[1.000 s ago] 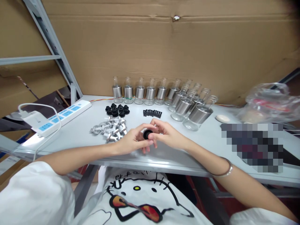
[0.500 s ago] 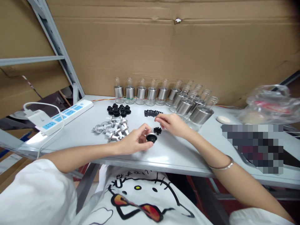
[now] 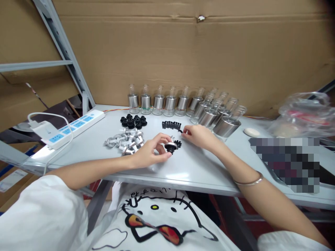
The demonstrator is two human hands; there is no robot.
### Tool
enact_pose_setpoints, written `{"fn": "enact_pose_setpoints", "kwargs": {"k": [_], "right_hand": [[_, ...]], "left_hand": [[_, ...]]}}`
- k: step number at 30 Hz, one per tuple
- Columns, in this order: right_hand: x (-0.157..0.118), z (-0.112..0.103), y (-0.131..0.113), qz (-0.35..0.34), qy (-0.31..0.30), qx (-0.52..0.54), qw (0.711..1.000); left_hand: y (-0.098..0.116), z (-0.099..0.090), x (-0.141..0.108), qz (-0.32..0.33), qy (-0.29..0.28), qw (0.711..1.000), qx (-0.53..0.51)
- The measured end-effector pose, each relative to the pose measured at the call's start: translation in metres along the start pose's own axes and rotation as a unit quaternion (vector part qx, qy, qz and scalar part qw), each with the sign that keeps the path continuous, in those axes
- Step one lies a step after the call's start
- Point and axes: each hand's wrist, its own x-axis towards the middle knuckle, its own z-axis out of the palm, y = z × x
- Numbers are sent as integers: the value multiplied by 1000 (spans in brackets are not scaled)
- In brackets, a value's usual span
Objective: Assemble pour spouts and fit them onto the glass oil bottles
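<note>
My left hand (image 3: 153, 150) holds a stopper (image 3: 171, 146) with a silver disc and a black ribbed base, pinched between thumb and fingers above the table. My right hand (image 3: 197, 135) is closed on a small black piece (image 3: 180, 131) that pokes out from its fingertips. Right of the stopper, and partly behind it, lies a cluster of tiny black parts (image 3: 178, 143). A row of small black pieces (image 3: 171, 125) stands farther back. Silver and white fittings (image 3: 128, 140) are heaped left of my left hand, with black ribbed stoppers (image 3: 133, 121) behind them.
Several glass bottles with metal sleeves (image 3: 171, 103) stand along the back of the table (image 3: 154, 170). A power strip (image 3: 75, 129) with a white cable lies left. At the right are a white oval object (image 3: 251, 132), a plastic bag (image 3: 305, 116) and a blurred-out item (image 3: 290, 164).
The stopper in my left hand has risen slightly and tilted, showing its metal top. My right hand has shifted right from the row, with a small black piece now in its fingers.
</note>
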Motion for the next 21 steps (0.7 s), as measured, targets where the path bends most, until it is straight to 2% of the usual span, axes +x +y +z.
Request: {"fn": "enact_pose_setpoints", "kwargs": {"k": [4, 8, 13, 15, 17, 19, 21], "right_hand": [[2, 3, 1, 73, 15, -13, 997], [2, 5, 0, 75, -17, -28, 997], [0, 2, -4, 81, -16, -44, 996], [-1, 0, -8, 82, 13, -35, 996], [-4, -3, -11, 58, 73, -6, 996], [-8, -6, -15, 2, 151, 39, 988], [-12, -8, -17, -87, 214, 83, 969]], "left_hand": [[-1, -2, 1, 19, 11, 999, 41], [-3, -3, 2, 44, 17, 997, 62], [-8, -2, 2, 99, -4, 991, 91], [-10, 0, 2, 95, -1, 992, 79], [-9, 1, 2, 67, 14, 997, 41], [-7, 2, 2, 35, 38, 999, -4], [-5, 2, 3, 20, 58, 998, -30]]}}
